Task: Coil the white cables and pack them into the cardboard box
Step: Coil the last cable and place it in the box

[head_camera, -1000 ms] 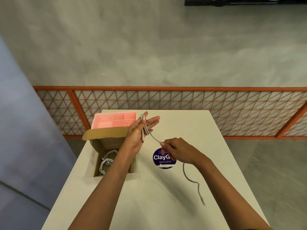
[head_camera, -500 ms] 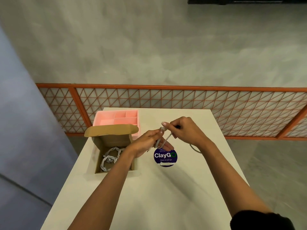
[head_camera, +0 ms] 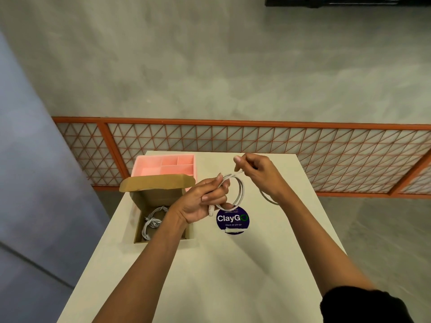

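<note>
Caught mid-coil above the bench (head_camera: 210, 276) beside the cardboard box (head_camera: 158, 197): white cable (head_camera: 242, 192) loops gripped in left hand (head_camera: 203, 202), strand pinched by right hand (head_camera: 256, 173), tail judged due for winding before packing

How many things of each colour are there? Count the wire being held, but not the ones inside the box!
Pink: 1, the tray
Brown: 1, the cardboard box
Dark blue: 1, the round sticker
White: 1, the cable held by the left hand and right hand
Total: 4
</note>
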